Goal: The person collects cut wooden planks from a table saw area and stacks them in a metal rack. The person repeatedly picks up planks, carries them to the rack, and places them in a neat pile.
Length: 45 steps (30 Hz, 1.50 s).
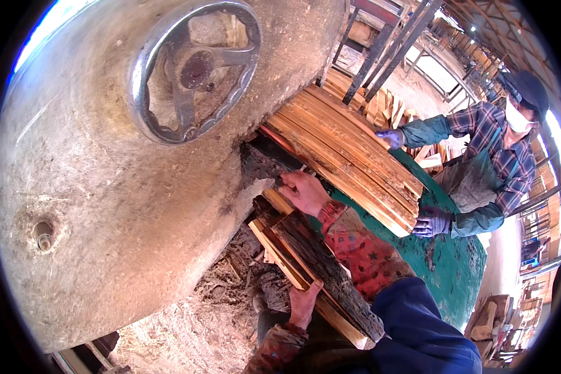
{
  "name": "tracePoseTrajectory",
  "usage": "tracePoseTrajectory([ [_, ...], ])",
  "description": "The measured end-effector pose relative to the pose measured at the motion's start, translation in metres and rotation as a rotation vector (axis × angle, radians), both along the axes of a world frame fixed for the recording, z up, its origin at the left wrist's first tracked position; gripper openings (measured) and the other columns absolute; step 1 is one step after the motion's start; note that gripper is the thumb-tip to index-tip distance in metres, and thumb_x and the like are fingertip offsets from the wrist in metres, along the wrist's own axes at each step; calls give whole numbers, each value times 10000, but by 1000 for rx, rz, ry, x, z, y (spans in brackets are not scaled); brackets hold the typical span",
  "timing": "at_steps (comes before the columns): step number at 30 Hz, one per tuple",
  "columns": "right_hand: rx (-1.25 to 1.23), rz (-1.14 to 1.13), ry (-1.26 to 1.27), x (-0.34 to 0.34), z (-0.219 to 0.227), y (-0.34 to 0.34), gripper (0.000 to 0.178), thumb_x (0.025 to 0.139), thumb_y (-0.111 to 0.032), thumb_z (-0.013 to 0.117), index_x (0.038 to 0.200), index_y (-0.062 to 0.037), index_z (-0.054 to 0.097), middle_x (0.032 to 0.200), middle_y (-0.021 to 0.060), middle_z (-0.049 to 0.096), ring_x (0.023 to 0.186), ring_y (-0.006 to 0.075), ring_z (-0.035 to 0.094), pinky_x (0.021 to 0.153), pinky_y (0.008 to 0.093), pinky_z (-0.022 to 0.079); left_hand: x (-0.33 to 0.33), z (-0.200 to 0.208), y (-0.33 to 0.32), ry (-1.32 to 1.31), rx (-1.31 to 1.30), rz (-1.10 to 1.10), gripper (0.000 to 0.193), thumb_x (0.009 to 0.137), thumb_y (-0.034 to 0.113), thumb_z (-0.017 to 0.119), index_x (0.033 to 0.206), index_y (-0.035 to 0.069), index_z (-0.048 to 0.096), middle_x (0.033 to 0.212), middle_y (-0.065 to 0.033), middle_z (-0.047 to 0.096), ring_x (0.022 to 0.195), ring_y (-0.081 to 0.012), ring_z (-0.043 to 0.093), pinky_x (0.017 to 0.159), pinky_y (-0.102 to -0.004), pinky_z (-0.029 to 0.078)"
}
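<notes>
My left hand (304, 304) is closed around the edge of a bundle of rough wood slabs (321, 268), some with dark bark, lying slantwise in front of me. Beyond the slabs' far end, my right hand (305, 193) has its fingers curled beside the dark metal edge (265, 163) of the machine table; what they grip, if anything, is hidden. To the right of it lies a wide stack of sawn boards (349, 159). A co-worker's gloved hands (433, 222) touch the right side of that stack.
A large dusty machine housing (124, 206) with a metal handwheel (196, 70) fills the left. The boards rest over a green table (452, 262). Sawdust (181, 336) covers the floor below. The masked co-worker (495, 149) stands at right; wood offcuts (386, 109) are piled behind.
</notes>
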State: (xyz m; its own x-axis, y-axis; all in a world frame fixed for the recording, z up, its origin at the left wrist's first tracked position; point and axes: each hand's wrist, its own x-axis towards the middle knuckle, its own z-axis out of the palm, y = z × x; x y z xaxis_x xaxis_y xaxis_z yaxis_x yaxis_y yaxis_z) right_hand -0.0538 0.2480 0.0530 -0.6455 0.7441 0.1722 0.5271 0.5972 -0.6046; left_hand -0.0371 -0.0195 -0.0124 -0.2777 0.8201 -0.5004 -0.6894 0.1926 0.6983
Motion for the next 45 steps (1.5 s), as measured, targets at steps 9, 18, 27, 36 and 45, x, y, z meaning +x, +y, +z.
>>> tracePoseTrajectory([
  [9,274,11,-161,-102,-53,78,331,824,-218,612,1087,-19,580,1065,183,557,919,387,610,748,475,516,-7,-10,-1,-13,-34,-18,407,796,126,785,1136,10,595,1040,-21,633,905,-126,588,820,-276,495],
  [18,467,-120,-478,-171,-96,108,172,763,-139,555,774,-20,678,715,164,668,679,353,662,604,456,526,-12,-17,5,-78,-14,2,386,767,134,810,1078,14,618,987,-19,644,874,-120,591,781,-270,501],
  [27,404,-107,-682,-184,-87,124,152,765,-193,585,790,-124,719,756,75,690,712,245,681,588,394,514,-18,-14,7,-42,-60,-37,339,762,136,812,1031,18,644,947,-15,662,838,-114,597,765,-269,504],
  [36,497,-70,-634,-150,-74,120,168,780,-167,573,765,-73,712,990,112,636,768,289,682,615,427,534,-12,-14,-3,-47,-68,-44,355,770,137,805,1050,4,633,967,-29,661,868,-116,600,775,-274,506],
  [45,259,-42,-301,-55,-54,65,175,757,-153,572,871,-22,587,822,195,599,775,391,617,649,478,502,-4,-35,8,88,-117,-66,400,758,131,798,1085,-3,611,980,-22,647,860,-132,598,791,-279,504],
])
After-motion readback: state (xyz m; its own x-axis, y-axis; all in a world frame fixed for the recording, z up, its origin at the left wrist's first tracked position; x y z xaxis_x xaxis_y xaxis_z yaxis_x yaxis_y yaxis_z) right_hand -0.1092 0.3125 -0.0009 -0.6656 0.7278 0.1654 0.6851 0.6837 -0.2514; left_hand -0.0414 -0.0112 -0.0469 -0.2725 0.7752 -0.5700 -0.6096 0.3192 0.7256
